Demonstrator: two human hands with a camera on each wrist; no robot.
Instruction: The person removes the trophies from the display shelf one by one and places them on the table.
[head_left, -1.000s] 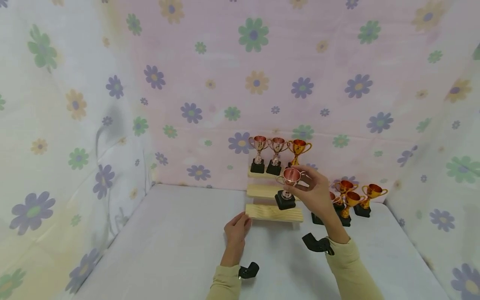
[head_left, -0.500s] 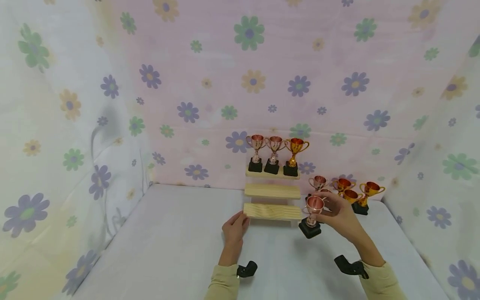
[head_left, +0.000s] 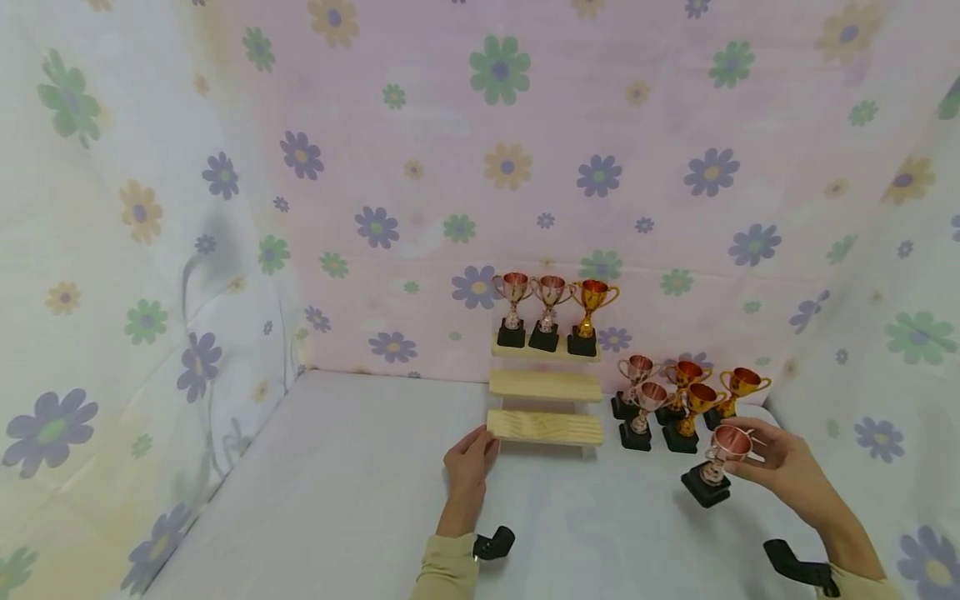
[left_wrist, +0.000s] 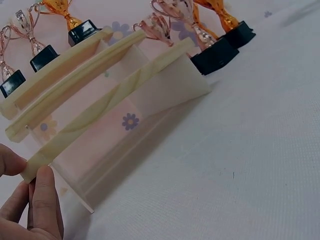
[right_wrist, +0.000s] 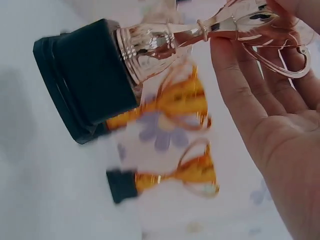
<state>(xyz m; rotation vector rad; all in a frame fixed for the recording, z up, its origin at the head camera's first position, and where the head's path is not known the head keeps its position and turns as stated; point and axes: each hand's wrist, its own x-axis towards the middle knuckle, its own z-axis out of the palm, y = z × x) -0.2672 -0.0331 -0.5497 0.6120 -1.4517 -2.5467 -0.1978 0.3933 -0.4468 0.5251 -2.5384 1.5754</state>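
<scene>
My right hand holds a rose-gold trophy cup by its cup, tilted over the table at the right. In the right wrist view the trophy's black base points left and the fingers lie along the cup and handle. With thumb and fingertips, my left hand pinches the left end of the lowest plank of a three-step wooden stand. On the top step stand two rose-gold trophies, one of them at the left end, and a gold trophy at the right. The two lower steps are bare.
Right of the stand, several trophies form a cluster on the white table: rose-gold ones, such as the front one, and gold ones, such as the rightmost. Flower-print cloth hangs behind and on both sides.
My right hand has carried the rose-gold trophy from in front of the stand down and right, past the cluster. The left hand keeps its grip on the lowest plank.
</scene>
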